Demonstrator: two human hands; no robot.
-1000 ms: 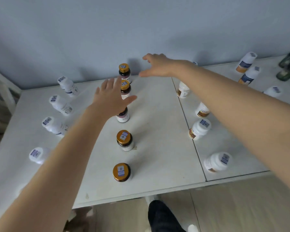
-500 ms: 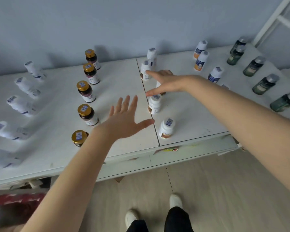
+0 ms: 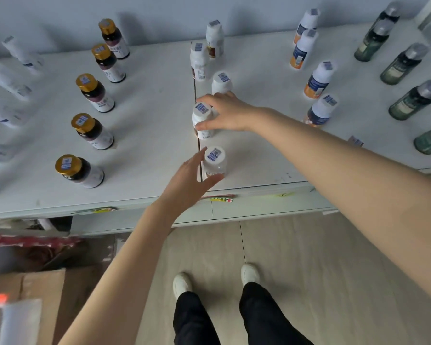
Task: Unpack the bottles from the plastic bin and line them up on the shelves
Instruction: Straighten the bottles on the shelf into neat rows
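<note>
On the white shelf top [image 3: 147, 100] several white-capped bottles stand in a row along the middle seam. My right hand [image 3: 224, 113] wraps its thumb and fingers around the second white bottle from the front [image 3: 202, 120]. My left hand [image 3: 187, 185] is open beside the front white bottle [image 3: 214, 161], thumb under its base and fingers at its left side, touching or nearly touching it. A row of gold-capped dark bottles [image 3: 85, 128] stands to the left.
White bottles [image 3: 8, 80] lie blurred at the far left. Blue-and-orange labelled bottles [image 3: 319, 80] and green glass bottles [image 3: 408, 63] stand on the right. Below the shelf edge are a cardboard box [image 3: 35, 295] and red clutter; my shoes [image 3: 182, 285] stand on the tile floor.
The view has swung right and closer. My right hand came down onto the second white bottle. My left hand moved right from the open shelf to the front white bottle.
</note>
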